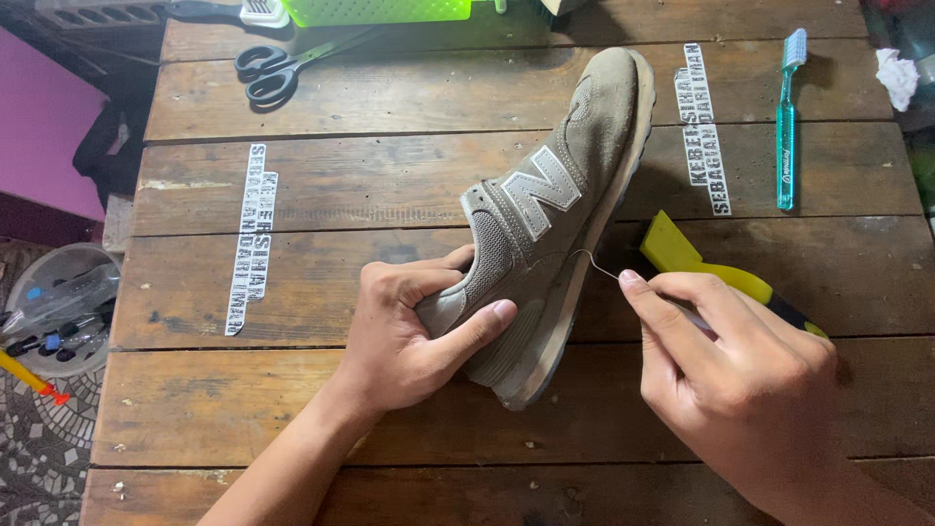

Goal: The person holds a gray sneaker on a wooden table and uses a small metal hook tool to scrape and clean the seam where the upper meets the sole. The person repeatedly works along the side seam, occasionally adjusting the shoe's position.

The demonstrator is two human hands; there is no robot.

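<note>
Diagonally: sneaker (545,224) toe up-right, heel in gripping left hand (409,331); right hand (740,390) pinches curved needle (596,264).

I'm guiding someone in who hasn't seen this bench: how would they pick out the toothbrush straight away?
Start at the wooden plank table and go to its far right side, beyond the grey sneaker held by the left hand. The toothbrush lies lengthwise beside a strip of printed white lettering. It is the only slim, see-through teal thing there, with white bristles.
</note>
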